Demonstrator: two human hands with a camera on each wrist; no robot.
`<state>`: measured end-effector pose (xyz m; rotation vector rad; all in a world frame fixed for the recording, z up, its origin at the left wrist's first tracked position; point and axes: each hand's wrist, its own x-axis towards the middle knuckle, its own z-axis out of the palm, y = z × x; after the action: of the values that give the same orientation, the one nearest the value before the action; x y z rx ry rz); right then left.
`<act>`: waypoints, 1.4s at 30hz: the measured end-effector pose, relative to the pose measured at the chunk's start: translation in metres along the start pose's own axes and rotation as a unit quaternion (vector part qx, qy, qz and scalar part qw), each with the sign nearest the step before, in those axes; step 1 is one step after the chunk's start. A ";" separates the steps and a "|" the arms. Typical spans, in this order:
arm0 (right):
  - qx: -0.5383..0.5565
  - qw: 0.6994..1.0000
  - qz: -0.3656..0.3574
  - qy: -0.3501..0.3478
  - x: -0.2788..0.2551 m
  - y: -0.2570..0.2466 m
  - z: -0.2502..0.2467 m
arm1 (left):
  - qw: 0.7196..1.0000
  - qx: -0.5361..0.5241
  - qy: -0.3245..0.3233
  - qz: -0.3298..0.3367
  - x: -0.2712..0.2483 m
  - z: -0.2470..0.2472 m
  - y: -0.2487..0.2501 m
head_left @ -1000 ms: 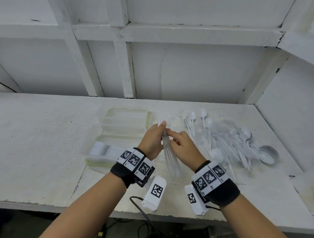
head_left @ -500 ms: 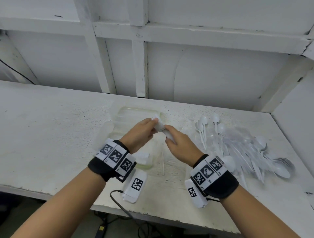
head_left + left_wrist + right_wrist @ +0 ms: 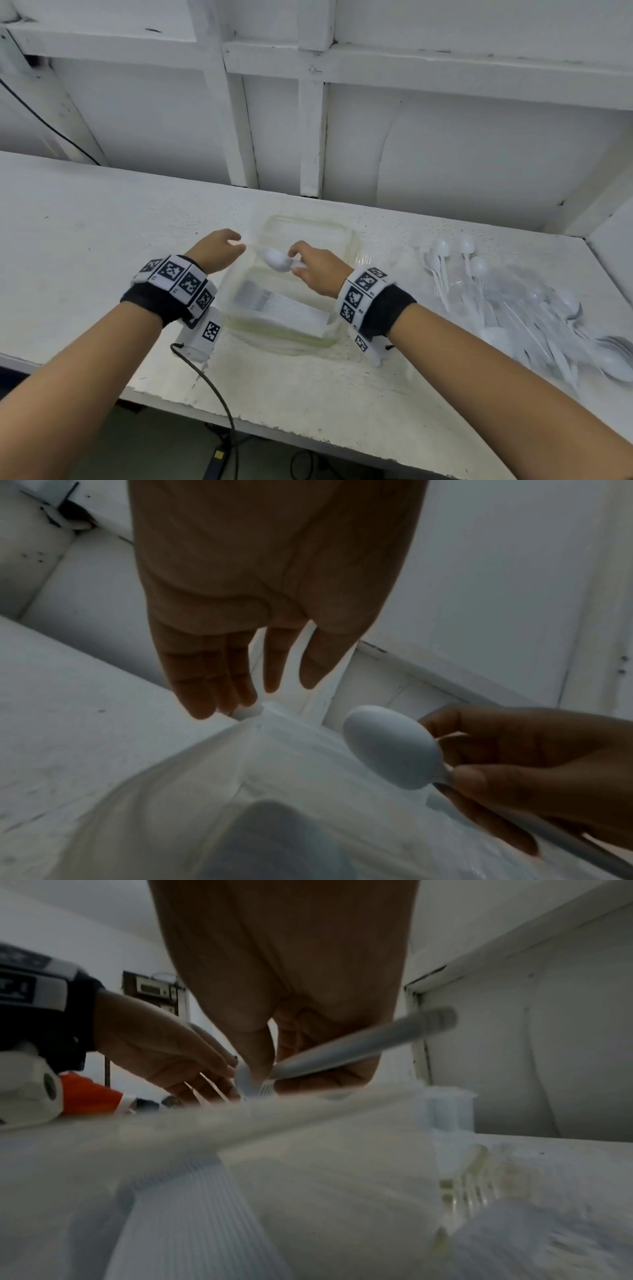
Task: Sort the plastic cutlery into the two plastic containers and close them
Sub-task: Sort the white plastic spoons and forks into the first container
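My right hand (image 3: 317, 269) pinches a nested bundle of white spoons (image 3: 278, 261) by the neck, bowl pointing left, over two clear plastic containers. The near container (image 3: 236, 325) holds a neat stack of white forks (image 3: 281, 305). The far container (image 3: 344, 233) looks empty. In the left wrist view the spoon bowl (image 3: 390, 748) hangs just above a container wall. My left hand (image 3: 219, 250) is beside the containers' left edge, and its straight fingers (image 3: 219, 693) touch a rim corner. The spoon handles (image 3: 359, 1045) stick out to the right past my palm.
A loose pile of white and clear cutlery (image 3: 513, 301) lies on the white table (image 3: 85, 222) to the right. A white wall with posts rises just behind the containers. A black cable (image 3: 212, 387) hangs over the front edge.
Both hands moved left from the table's middle to the containers. My left hand let go of the bundle and went to the container rim; my right hand carried the spoons over.
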<state>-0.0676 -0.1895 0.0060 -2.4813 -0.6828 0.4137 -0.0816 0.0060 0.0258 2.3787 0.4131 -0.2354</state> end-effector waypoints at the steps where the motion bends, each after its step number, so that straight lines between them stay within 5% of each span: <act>1: -0.009 1.000 0.008 -0.014 0.005 -0.001 0.004 | 1.000 -0.015 -0.009 -0.015 0.002 0.002 -0.004; 12: -0.055 0.991 0.033 -0.121 0.025 -0.002 0.031 | 0.989 -0.141 -0.009 -0.036 0.017 0.012 -0.025; 29: -0.008 0.997 0.010 -0.080 0.017 -0.001 0.021 | 0.993 -0.116 0.026 -0.026 0.010 0.007 -0.023; 36: 0.084 0.994 -0.037 0.061 -0.031 0.006 -0.024 | 0.978 -0.064 0.154 0.129 -0.023 0.011 0.034; 42: 0.112 0.984 0.034 0.130 -0.114 0.061 -0.055 | 0.950 -0.067 0.035 0.303 -0.060 0.084 0.118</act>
<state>-0.1156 -0.3187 0.0327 -2.2929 -0.4213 0.1739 -0.1004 -0.1470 0.0532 2.2620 -0.2715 0.1558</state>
